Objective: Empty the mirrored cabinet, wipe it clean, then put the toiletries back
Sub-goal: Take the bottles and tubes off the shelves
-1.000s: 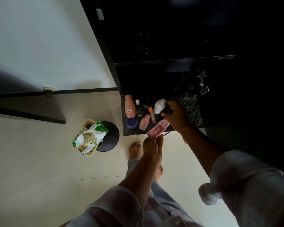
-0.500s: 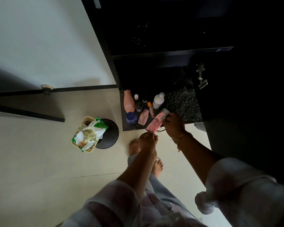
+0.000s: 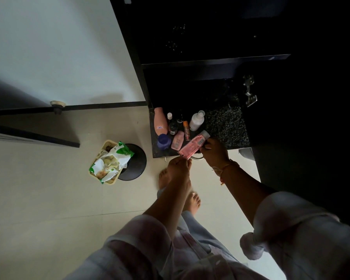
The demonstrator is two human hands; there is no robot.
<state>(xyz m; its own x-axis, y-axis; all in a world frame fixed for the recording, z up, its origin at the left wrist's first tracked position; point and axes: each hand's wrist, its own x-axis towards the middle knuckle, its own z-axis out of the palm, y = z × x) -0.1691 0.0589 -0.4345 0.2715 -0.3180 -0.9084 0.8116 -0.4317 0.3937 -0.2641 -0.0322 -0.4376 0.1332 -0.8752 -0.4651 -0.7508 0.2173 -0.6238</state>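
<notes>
A pink tube (image 3: 192, 146) is pinched between both hands: near end by the left hand (image 3: 178, 167), capped far end by the right hand (image 3: 214, 151).

Both your arms reach from the lower edge toward the middle of the frame, sleeves pushed up to the elbows. Your left hand (image 3: 178, 165) sits just below centre, fingers pinched together in a tight grip. Your right hand (image 3: 214, 151) is just right of it and slightly higher, fingers curled closed, a thread band around its wrist. The two hands are near each other, not touching.
</notes>
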